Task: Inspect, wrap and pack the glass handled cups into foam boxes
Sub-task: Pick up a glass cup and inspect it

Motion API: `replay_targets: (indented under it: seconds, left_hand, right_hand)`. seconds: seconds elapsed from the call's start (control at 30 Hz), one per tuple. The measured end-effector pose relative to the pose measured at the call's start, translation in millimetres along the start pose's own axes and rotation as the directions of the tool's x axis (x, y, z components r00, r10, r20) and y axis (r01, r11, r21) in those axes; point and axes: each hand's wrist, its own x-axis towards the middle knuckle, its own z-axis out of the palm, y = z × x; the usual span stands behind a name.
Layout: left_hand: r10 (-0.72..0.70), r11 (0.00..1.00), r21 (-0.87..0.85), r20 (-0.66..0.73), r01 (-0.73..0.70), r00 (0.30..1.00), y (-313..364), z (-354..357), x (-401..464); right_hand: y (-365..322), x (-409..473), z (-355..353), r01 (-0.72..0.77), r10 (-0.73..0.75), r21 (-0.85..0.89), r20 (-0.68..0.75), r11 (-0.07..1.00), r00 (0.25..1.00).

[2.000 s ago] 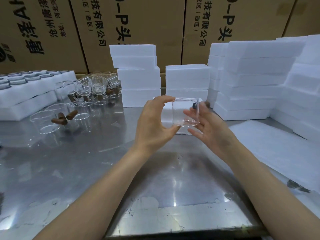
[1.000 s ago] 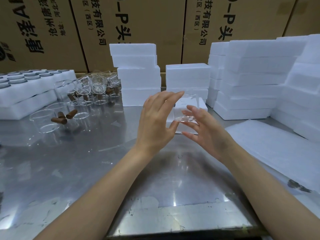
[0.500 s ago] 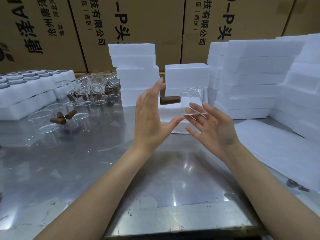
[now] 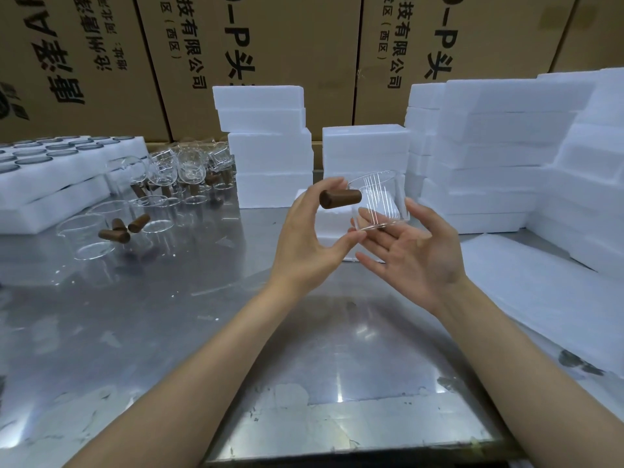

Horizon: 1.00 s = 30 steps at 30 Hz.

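Resting on right fingers, glass cup, left fingers behind handle

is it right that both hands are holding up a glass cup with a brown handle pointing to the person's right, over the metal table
Not quite. The head view shows the brown handle pointing to the person's left, beside the left hand. The rest holds: both hands, the right hand cradling its base, hold the glass cup up over the metal table.

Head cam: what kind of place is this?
Likely a packing station in a glassware warehouse: stacked white foam boxes, printed cardboard cartons behind, and loose glass cups on a steel table.
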Motion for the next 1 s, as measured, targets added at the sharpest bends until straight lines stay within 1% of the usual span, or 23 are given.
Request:
replay_targets:
  seconds: [0.1, 0.23, 0.37, 0.5, 0.57, 0.63, 0.7, 0.77, 0.87, 1.0]
  left_hand:
    - [0.045, 0.999, 0.018, -0.009, -0.045, 0.999, 0.0, 0.7, 0.0]
    - [0.049, 0.998, 0.044, -0.006, -0.049, 0.999, -2.3, -0.3, 0.0]
    - [0.081, 0.994, 0.076, -0.002, -0.080, 0.997, -1.6, -1.6, 1.2]
    - [0.091, 0.983, 0.160, -0.037, -0.084, 0.995, -3.5, -3.6, 3.0]
    - [0.098, 0.976, 0.199, -0.034, -0.090, 0.995, -3.0, -3.5, 2.1]
    - [0.119, 0.968, 0.225, -0.017, -0.112, 0.993, -2.2, -2.0, 0.3]
    - [0.149, 0.960, 0.238, -0.004, -0.144, 0.989, -1.6, 0.3, -0.5]
    - [0.168, 0.957, 0.240, -0.004, -0.162, 0.986, -0.5, 2.1, 0.0]
    - [0.172, 0.961, 0.219, -0.002, -0.167, 0.985, -0.9, 2.2, 0.7]
    - [0.045, 0.980, 0.194, 0.062, -0.056, 0.997, -4.8, 1.8, -1.8]
  right_hand:
    - [-0.1, 1.1, -0.7, -0.016, 0.016, 0.018, 0.010, 1.000, 1.000]
    - [0.8, 2.3, -2.3, -0.040, 0.039, 0.012, 0.032, 0.999, 0.999]
    - [1.8, 3.0, -1.4, -0.031, 0.031, -0.023, -0.016, 0.999, 0.999]
    - [1.3, 2.8, 0.3, 0.045, -0.058, -0.128, -0.102, 0.991, 0.993]
    - [3.3, 2.4, 2.0, 0.073, -0.094, -0.214, -0.089, 0.974, 0.992]
    - [7.0, 2.4, 3.7, 0.099, -0.128, -0.348, -0.061, 0.932, 0.990]
    - [9.3, 3.0, 5.1, 0.120, -0.166, -0.417, -0.075, 0.901, 0.983]
    - [8.3, 2.9, 4.9, 0.106, -0.160, -0.372, -0.117, 0.922, 0.980]
    - [4.9, 2.6, 2.0, 0.066, -0.089, -0.198, -0.106, 0.978, 0.990]
    - [3.7, 1.8, 1.5, 0.049, -0.052, -0.095, -0.039, 0.994, 0.998]
